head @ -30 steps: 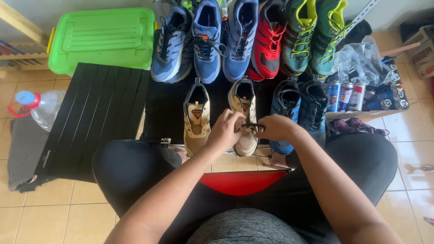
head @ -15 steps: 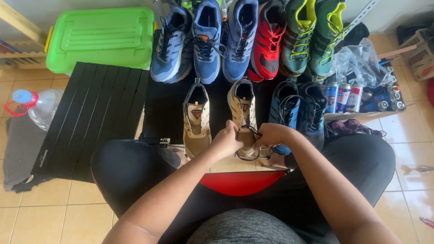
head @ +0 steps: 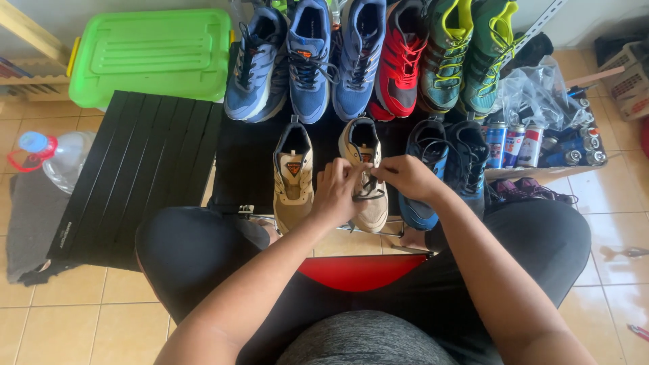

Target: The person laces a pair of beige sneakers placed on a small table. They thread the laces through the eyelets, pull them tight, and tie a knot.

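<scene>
Two tan shoes stand side by side on a black mat in front of my knees. My left hand (head: 338, 192) rests on the right tan shoe (head: 365, 145) and pinches its dark lace (head: 368, 189). My right hand (head: 405, 177) grips the same lace from the other side, just above the shoe's middle. The left tan shoe (head: 292, 172) stands untouched beside them.
A row of blue, red and green sneakers (head: 365, 57) lines the back. A dark pair (head: 449, 155) sits to the right, next to spray cans (head: 514, 143). A green plastic box (head: 152, 54), a black slatted panel (head: 135, 172) and a water bottle (head: 57, 159) lie to the left.
Both hands have stayed on the right tan shoe and shifted slightly along its lace; the view has moved a little.
</scene>
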